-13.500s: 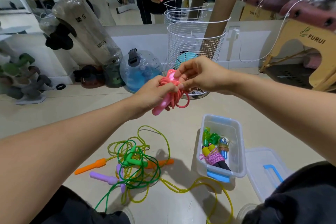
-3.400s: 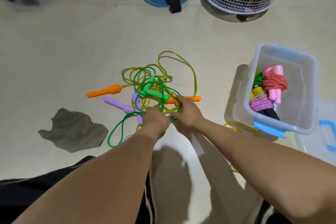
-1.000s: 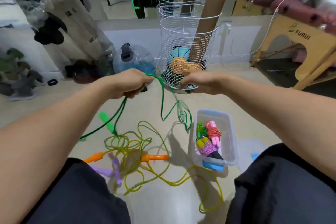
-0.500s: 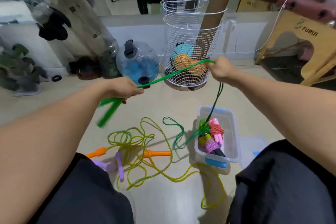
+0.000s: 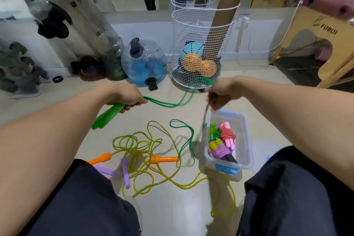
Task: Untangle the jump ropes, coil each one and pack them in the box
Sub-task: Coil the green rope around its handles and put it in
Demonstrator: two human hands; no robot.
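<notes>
My left hand (image 5: 126, 96) grips the two green handles (image 5: 107, 116) of the green jump rope (image 5: 168, 104), held side by side above the floor. The cord sags across to my right hand (image 5: 220, 93), which grips it; the rest drops in a blurred line to loops on the floor by the box. The clear plastic box (image 5: 245, 140) sits at the right and holds several coiled ropes, among them a pink one (image 5: 227, 136). On the floor between my knees lies a yellow-green rope with orange handles (image 5: 164, 159), tangled with purple handles (image 5: 124, 171).
A white wire basket (image 5: 201, 48) with balls and a cardboard tube stands straight ahead. A blue water ball (image 5: 143, 63) and clear punching bags lie at the left. The box lid (image 5: 268, 151) lies right of the box. A wooden stool (image 5: 316, 44) stands at far right.
My right hand has dropped and come in toward the left hand, so the taut green cord now sags. The green rope is clear of the yellow-green tangle.
</notes>
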